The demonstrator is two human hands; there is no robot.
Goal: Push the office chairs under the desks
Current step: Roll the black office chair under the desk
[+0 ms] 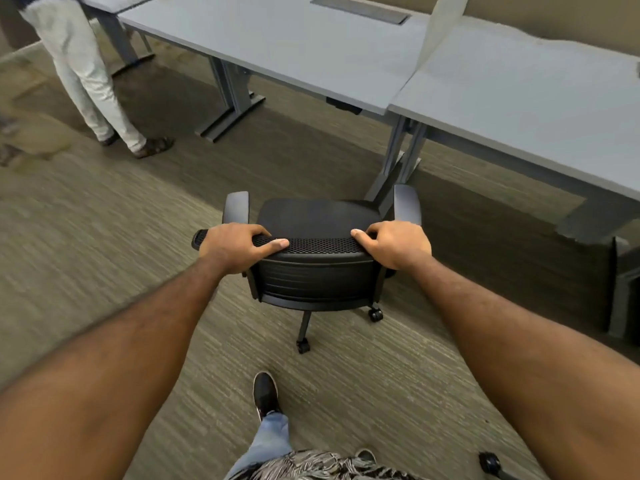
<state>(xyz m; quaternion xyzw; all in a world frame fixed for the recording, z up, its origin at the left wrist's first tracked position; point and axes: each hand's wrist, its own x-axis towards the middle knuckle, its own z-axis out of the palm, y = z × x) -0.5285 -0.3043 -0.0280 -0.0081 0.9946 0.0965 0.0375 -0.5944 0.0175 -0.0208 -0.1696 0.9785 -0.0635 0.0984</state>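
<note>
Gripping the top edge of the chair [317, 265] back, we have our left hand [232, 247] closed over its left end and our right hand [398, 244] closed over its right end, thumbs lying along the mesh rim toward each other. The chair stands on the carpet [104, 258], out in the open, its seat facing the desks and not under either one. Its right armrest [407, 203] sits just before the paired legs [398, 161] where the two desktops meet, so the chair lines up with that joint and not with a gap.

The left desk [294, 46] runs across the top, its near edge slanting down to the right; beneath it, between its left foot [230, 119] and the paired legs, the floor is bare. The right desk [536, 98] has its near edge running to the right border, with dark open floor under it.

Behind the chair, two casters [375, 314] show on the carpet, and our shoe [265, 393] is planted just back of them. Another caster [490, 462] shows at the lower right. A second person [86, 81] stands at the upper left, well apart from the chair, beside the left desk's far end. Wide carpet lies free to our left.
</note>
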